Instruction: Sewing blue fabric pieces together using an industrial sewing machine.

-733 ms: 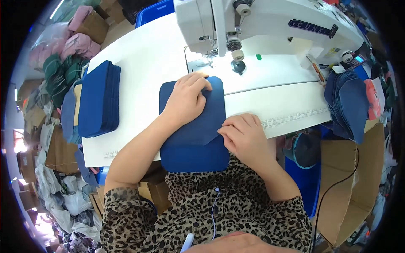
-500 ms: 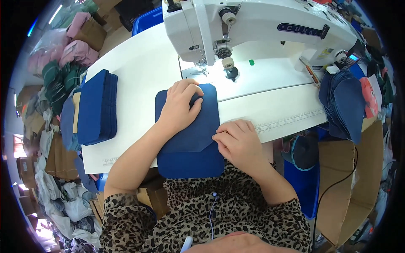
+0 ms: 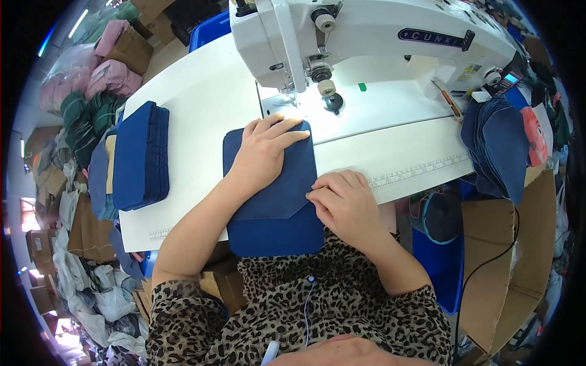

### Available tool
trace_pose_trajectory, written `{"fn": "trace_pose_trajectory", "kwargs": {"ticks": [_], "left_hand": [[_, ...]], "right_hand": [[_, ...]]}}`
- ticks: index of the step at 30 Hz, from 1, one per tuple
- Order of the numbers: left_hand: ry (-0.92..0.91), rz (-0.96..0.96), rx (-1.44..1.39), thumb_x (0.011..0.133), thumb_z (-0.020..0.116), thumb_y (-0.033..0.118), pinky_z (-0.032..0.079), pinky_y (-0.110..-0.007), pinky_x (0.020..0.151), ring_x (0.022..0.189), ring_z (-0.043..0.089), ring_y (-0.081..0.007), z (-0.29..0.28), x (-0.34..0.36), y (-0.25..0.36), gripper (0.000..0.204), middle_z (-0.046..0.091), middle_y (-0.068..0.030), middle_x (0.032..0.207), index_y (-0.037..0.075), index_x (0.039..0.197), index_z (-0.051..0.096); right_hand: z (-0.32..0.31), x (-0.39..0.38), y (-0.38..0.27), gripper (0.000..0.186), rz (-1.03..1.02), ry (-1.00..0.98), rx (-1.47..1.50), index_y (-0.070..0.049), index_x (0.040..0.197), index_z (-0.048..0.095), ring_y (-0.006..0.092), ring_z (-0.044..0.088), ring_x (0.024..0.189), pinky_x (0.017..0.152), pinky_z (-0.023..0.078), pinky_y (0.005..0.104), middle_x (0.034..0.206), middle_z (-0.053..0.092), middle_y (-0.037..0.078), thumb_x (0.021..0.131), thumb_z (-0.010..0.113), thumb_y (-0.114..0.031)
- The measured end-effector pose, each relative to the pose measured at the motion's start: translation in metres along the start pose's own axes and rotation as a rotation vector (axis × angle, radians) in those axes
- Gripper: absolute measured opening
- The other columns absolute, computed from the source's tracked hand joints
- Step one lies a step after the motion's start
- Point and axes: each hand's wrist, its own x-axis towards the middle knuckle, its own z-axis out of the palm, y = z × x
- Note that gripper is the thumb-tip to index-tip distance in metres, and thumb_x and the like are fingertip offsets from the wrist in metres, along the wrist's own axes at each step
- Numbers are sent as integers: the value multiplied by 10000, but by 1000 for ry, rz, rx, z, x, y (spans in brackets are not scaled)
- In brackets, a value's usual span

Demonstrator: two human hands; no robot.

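A dark blue fabric flap piece [image 3: 274, 198] lies on top of a brighter blue rounded panel [image 3: 278, 238], whose near end hangs past the table's front edge. My left hand [image 3: 262, 149] rests flat on the flap piece with fingers spread, fingertips near the panel's far edge. My right hand [image 3: 343, 201] pinches the right edge of the layered fabric with thumb and fingers. Just beyond my left fingertips stands the lit needle and presser foot [image 3: 294, 100] of a white sewing machine [image 3: 366, 36].
Stacked blue panels [image 3: 140, 155] lie on the table's left. Dark blue cut pieces [image 3: 497, 146] are piled at the right end, near a small orange-handled cutter [image 3: 448, 100]. A cardboard box [image 3: 513, 268] and blue bin [image 3: 436, 268] stand below right. A ruler strip [image 3: 421, 169] runs along the front edge.
My left hand's fingers have uncurled and spread flat over the fabric. My right hand stays at the same edge, and the fabric has barely moved.
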Motion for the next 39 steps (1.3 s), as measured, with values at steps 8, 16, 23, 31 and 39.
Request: {"fn": "trace_pose_trajectory", "kwargs": {"ticks": [8,16,23,31,39], "left_hand": [[-80,-51,-3,892,567,46,316,-545,1154,1364,475,-275,-2,-4,5,356,621,-77,1327,109,1239,615],[-145,-69,-37,909,644,178,248,-594,1179,1410,399,-342,-2,-7,5,387,539,-97,1430,99,1270,527],[-101,-46,-79,896,684,249,267,-610,1164,1393,421,-341,4,-4,-2,441,531,-115,1416,102,1278,522],[-116,-23,-39,831,754,385,240,-611,1180,1404,410,-346,4,-6,-2,576,522,-128,1429,111,1276,514],[-103,-14,1,831,743,446,236,-614,1180,1394,411,-360,4,-8,0,611,527,-144,1416,109,1286,515]], "right_hand": [[2,-3,-1,142,26,-2,-11,-93,893,679,216,571,978,864,449,364,1016,601,16,761,730,-74],[-5,-6,-4,203,79,-56,1,-99,946,706,238,583,1032,884,462,379,1061,621,21,746,739,-96],[-3,-7,1,394,102,-44,31,-98,1125,646,283,592,1080,940,446,420,1153,641,48,748,760,-113],[-4,-9,3,357,176,-33,22,-90,1084,654,303,572,1109,971,423,424,1175,627,69,754,778,-145],[-5,-11,2,284,123,-87,-30,-98,1029,675,290,551,1100,957,409,430,1143,610,65,765,765,-149]]}}
